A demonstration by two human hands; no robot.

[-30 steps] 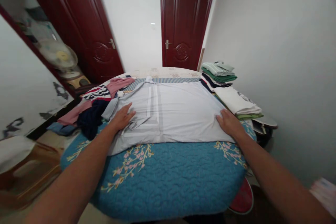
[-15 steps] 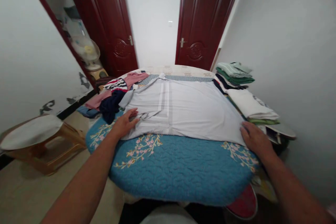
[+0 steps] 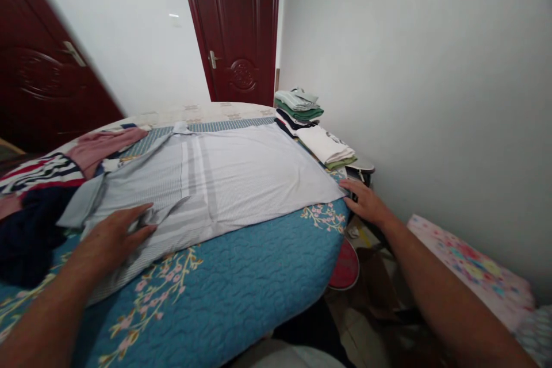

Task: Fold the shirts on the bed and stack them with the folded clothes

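Note:
A pale grey-and-white striped polo shirt lies spread sideways across the table, its collar end at the left and its hem at the right. My left hand rests on the shirt near a sleeve fold, thumb and fingers apart. At the near hem corner, by the table's right edge, my right hand has its thumb and fingers closed on the fabric. Beneath the shirt is a blue quilted cover with embroidered flowers.
Left of the shirt lie loose clothes: a pink garment, a striped one and a navy one. Folded clothes and a folded white shirt are stacked along the right side. A red stool stands below the table's right edge.
The view has swung to the right, bringing a pink flowered surface into sight. Both hands stay at about the same places on the shirt; the right fingers now close at the hem corner.

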